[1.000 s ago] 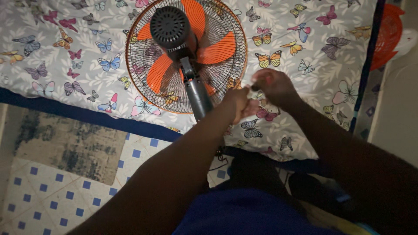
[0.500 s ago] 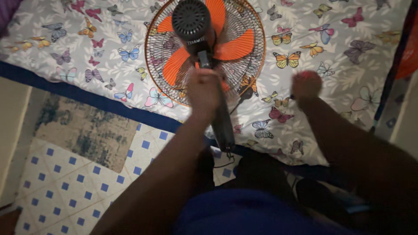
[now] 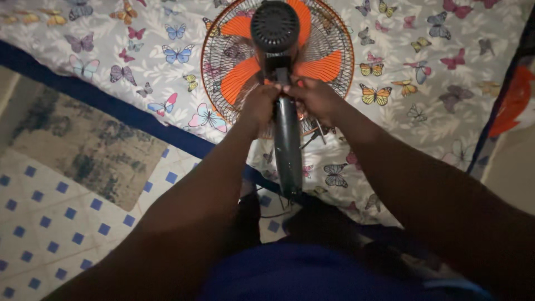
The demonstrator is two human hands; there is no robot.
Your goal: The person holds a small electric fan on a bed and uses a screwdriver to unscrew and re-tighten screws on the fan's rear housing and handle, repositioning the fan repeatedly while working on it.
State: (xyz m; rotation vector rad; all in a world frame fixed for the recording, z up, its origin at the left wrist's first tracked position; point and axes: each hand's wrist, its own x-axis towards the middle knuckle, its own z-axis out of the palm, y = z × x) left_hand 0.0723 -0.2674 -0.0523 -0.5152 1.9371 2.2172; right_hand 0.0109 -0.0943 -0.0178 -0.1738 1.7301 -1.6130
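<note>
A stand fan lies face down on a butterfly-print bedsheet (image 3: pixel 423 61), with orange blades (image 3: pixel 326 66) behind a wire grille (image 3: pixel 220 64). Its black motor housing (image 3: pixel 275 25) points up and its dark pole (image 3: pixel 287 147) runs toward me. My left hand (image 3: pixel 259 105) grips the top of the pole from the left. From the right, my right hand (image 3: pixel 315 97) closes on the same joint just below the motor. The fingertips of both hands meet at the pole.
The sheet's dark blue border (image 3: pixel 120 108) runs diagonally along the mattress edge. Below it is a worn grey mat (image 3: pixel 83 147) on a white floor with blue squares (image 3: pixel 61 234). An orange object (image 3: pixel 515 97) sits at the right edge. Thin cables (image 3: pixel 276 209) trail by the pole's base.
My right hand has come in from the sheet onto the pole joint beside my left hand. The view has moved closer, with the fan more centred.
</note>
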